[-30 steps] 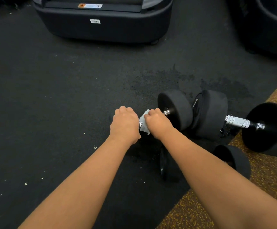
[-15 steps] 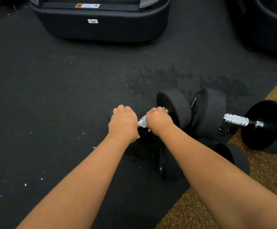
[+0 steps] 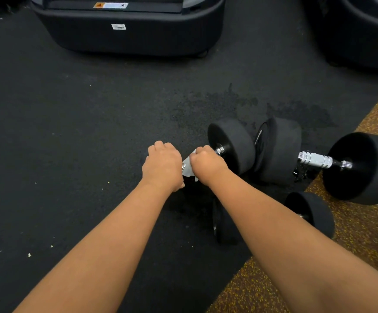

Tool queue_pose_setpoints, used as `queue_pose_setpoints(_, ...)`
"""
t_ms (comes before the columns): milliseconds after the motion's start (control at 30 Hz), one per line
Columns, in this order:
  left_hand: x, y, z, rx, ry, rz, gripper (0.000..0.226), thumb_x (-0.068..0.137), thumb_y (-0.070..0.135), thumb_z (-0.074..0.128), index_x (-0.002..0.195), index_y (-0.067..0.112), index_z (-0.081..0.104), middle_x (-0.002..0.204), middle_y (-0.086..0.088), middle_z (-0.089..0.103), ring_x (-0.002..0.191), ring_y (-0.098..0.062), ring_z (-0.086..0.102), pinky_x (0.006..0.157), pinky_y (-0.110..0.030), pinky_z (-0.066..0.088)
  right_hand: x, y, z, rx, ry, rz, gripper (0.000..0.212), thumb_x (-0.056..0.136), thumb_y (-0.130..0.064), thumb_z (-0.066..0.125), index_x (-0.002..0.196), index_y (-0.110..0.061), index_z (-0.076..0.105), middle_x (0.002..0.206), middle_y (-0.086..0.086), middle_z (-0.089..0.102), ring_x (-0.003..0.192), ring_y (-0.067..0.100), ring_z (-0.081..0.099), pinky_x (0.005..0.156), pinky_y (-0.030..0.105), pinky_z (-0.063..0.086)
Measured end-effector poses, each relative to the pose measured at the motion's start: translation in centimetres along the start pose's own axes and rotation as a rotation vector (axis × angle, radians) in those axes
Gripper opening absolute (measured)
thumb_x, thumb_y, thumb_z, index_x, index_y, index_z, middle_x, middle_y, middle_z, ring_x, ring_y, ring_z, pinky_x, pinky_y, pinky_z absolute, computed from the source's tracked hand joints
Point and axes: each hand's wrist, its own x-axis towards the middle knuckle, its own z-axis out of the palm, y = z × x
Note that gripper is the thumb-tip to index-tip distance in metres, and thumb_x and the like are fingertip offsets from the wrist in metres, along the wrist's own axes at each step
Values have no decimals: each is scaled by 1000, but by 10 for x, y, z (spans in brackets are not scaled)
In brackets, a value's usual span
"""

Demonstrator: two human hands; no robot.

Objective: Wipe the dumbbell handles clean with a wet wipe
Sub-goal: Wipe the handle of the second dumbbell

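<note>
A black dumbbell point(image 3: 230, 144) lies on the dark floor with its chrome handle running toward me. My left hand point(image 3: 163, 164) is curled over the near end of that handle and hides the near weight. Just to its right, my right hand point(image 3: 207, 164) grips a white wet wipe point(image 3: 189, 169) wrapped round the handle; only a short bit of chrome shows beside the far weight. A second dumbbell point(image 3: 316, 159) with a bare knurled chrome handle lies to the right. A third, smaller dumbbell point(image 3: 312, 213) is partly hidden under my right forearm.
A large black machine base point(image 3: 129, 35) stands at the back, another dark one point(image 3: 364, 30) at the back right. A speckled brown mat point(image 3: 352, 233) covers the floor on the right. Pale crumbs dot the dark floor on the left.
My right hand has turned on the handle with the wipe, so more of the white wipe shows between my hands than half a second ago. My left hand has stayed put.
</note>
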Motion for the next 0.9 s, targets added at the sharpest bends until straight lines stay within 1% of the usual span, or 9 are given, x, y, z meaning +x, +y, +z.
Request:
queue_pose_setpoints(67,0,1,-1,11,-9,-6,91,66,37,84,132,2,33,132,-13,35,125,-26,36,93,-34,45,-1,-6,0,-9,-6,13,40,90,-17,53,127,-4,46,130,15,44,120,30,38,101,36,33)
queue_pose_setpoints(133,1,3,-2,25,-21,-12,93,66,37,85,134,2,32,132,-13,35,125,-26,35,93,-34,44,0,-10,1,-1,4,-39,37,90,-20,53,124,-7,49,127,14,47,118,30,40,100,36,34)
queue_pose_setpoints(233,1,4,-4,40,-44,-19,95,65,37,85,135,2,31,133,-13,33,126,-26,34,92,-34,45,2,-9,-1,-3,-13,-155,36,87,-16,56,122,-11,51,124,10,49,113,27,43,94,35,40)
queue_pose_setpoints(333,2,5,-6,63,-50,-22,97,64,39,85,135,2,30,133,-14,33,126,-26,35,89,-35,48,6,0,-2,1,-42,-172,42,87,-15,55,128,-15,46,126,8,47,117,26,41,92,36,40)
queue_pose_setpoints(433,2,5,-5,81,-38,-18,99,63,42,86,135,1,30,133,-14,34,125,-25,35,88,-34,48,11,12,1,-26,-45,-92,43,88,-17,53,131,-15,45,129,10,45,121,27,37,100,37,35)
queue_pose_setpoints(567,2,2,-5,79,-23,-6,97,63,43,85,133,2,32,131,-13,35,124,-24,36,87,-34,48,13,12,9,-64,-40,2,42,88,-18,50,128,-8,42,131,15,45,123,32,36,112,46,22)
queue_pose_setpoints(667,2,1,-6,66,-10,-2,97,63,43,85,133,2,33,131,-12,36,124,-24,36,87,-34,48,13,10,10,-22,-45,34,40,88,-18,47,125,-5,43,130,17,46,124,34,36,113,51,17)
queue_pose_setpoints(800,2,2,-5,53,-9,-7,96,63,43,85,133,2,33,131,-12,35,125,-24,36,86,-34,48,14,8,8,-23,-98,-6,40,89,-24,46,126,-9,44,129,16,45,124,34,34,112,58,12)
queue_pose_setpoints(900,2,2,-3,28,-14,-15,95,64,41,85,133,2,32,132,-12,35,126,-24,35,88,-35,48,13,4,9,-15,-109,-90,45,88,-27,51,130,-14,41,131,13,45,126,32,34,112,58,11)
